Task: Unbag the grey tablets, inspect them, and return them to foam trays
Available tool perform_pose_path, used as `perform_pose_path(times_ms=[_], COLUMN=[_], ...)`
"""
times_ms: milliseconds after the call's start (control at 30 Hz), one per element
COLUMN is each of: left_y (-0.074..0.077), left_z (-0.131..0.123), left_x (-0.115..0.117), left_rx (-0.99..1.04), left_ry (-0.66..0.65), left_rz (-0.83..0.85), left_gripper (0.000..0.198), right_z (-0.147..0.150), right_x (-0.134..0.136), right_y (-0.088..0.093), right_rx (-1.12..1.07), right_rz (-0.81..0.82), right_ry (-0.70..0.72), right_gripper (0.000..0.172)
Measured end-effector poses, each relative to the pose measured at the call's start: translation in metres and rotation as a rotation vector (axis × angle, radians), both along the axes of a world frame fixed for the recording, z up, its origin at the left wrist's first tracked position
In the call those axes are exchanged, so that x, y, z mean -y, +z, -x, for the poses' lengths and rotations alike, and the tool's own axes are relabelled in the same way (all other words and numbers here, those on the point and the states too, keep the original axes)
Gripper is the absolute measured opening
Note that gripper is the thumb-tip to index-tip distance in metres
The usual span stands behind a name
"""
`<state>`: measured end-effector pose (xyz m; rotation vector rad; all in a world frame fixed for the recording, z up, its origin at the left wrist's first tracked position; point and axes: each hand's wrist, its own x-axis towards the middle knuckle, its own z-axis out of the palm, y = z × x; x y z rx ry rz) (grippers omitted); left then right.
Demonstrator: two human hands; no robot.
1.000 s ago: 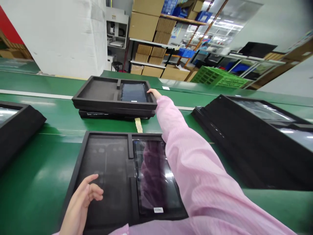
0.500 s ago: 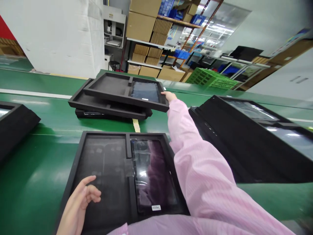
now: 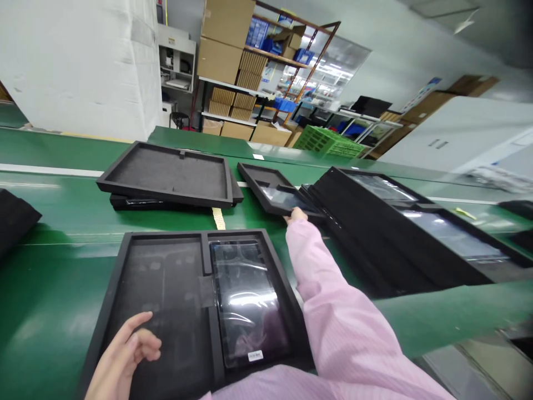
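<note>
While the right hand (image 3: 297,215) grips a tray (image 3: 270,177), stacks (image 3: 370,239) flank it.

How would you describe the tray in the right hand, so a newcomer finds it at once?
Across the green bench, look between the stack on the left and the bigger black pile on the right. The black tray there holds one screen, and it alone is gripped by the right hand.
</note>
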<state>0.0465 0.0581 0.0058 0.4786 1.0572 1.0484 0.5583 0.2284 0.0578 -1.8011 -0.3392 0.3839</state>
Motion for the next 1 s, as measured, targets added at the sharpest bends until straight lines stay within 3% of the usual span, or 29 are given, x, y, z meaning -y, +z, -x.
perform_pose_path(times_ms=[133,200,300,400,467,533,600,667,700,833,1000], left_y=[-0.004,-0.002,0.0,0.003,0.006,0.012,0.019,0.026,0.029,0.039,0.045], left_z=[0.0,0.001,0.001,0.001,-0.001,-0.002,-0.004,-0.006,-0.006,-0.01,-0.013], left_x=[0.001,0.001,0.0,-0.001,-0.002,-0.002,0.0,0.003,0.004,0.008,0.01], left_rx=[-0.011,-0.015,-0.017,-0.017,-0.029,-0.054,-0.081,-0.107,-0.119,-0.147,-0.136], left_ry=[0.004,0.002,-0.009,-0.003,0.004,0.01,0.025,0.045,0.053,0.064,0.085], left_rz=[0.009,0.018,0.019,0.032,0.045,0.039,0.021,0.008,0.004,0.001,-0.001], left_gripper=[0.057,0.056,0.056,0.056,0.055,0.051,0.046,0.043,0.043,0.044,0.042], right_z=[0.011,0.008,0.002,0.024,0.062,0.112,0.16,0.193,0.201,0.184,0.136], right_x=[0.036,0.051,0.055,0.029,0.0,-0.03,-0.055,-0.073,-0.08,-0.098,-0.098], right_y=[-0.019,-0.013,0.015,0.044,0.053,0.052,0.045,0.037,0.035,0.033,0.036], right_rx=[0.045,0.118,0.308,0.572,0.774,0.964,1.102,1.19,1.218,1.27,1.28], right_rz=[0.239,0.34,0.447,0.46,0.39,0.282,0.199,0.168,0.171,0.204,0.261], right_ry=[0.01,0.06,0.155,0.31,0.505,0.789,1.037,1.188,1.228,1.222,1.121], right_gripper=[0.033,0.034,0.028,0.023,0.024,0.03,0.048,0.058,0.055,0.032,0.038])
